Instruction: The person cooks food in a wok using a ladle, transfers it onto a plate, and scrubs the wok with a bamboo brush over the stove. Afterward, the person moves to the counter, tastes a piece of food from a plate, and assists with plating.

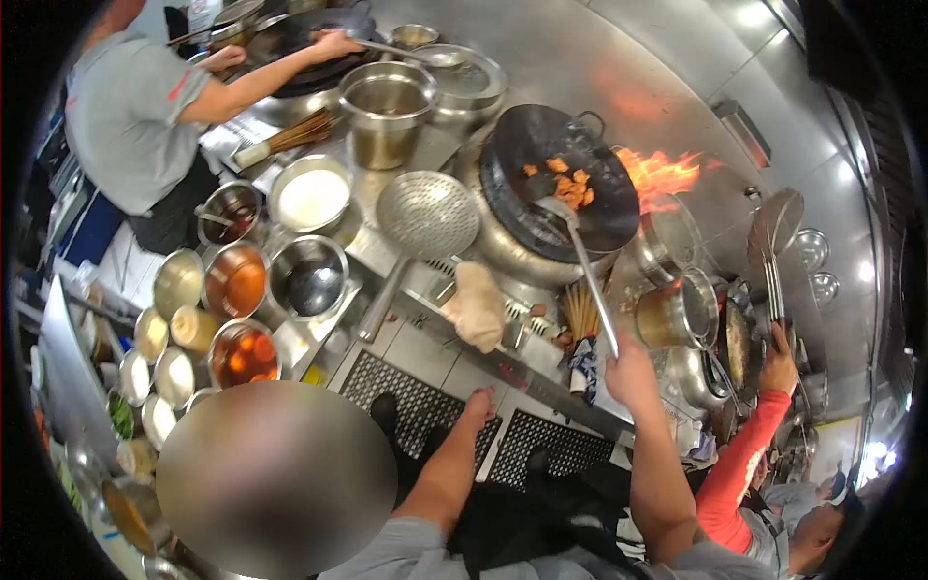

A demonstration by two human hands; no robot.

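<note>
- The wok [517, 217] sits tipped over its burner, with flames [660, 174] flaring just beside its right rim; it looks heavy, stiff and probably very hot.
- Orange food pieces [575, 191] lie inside the wok, at the ladle's bowl; they look light, likely a little slippery with oil and easy to break if pressed hard.
- The ladle [591, 275] reaches from the wok's near side into it. It should be rigid but nose-heavy when loaded, best held far back on the handle, away from the heat.
- The right hand [630, 375], near side of the wok, has its grip closed around that handle's end.
- The left hand [478, 404] is lower, apart from the wok; whether its grip is closed or holds anything, I cannot tell.
- The wok's loop handle [593, 118] is on its far side. The crumpled cloth [478, 309], nearer, looks soft and could shield fingers there.
</note>
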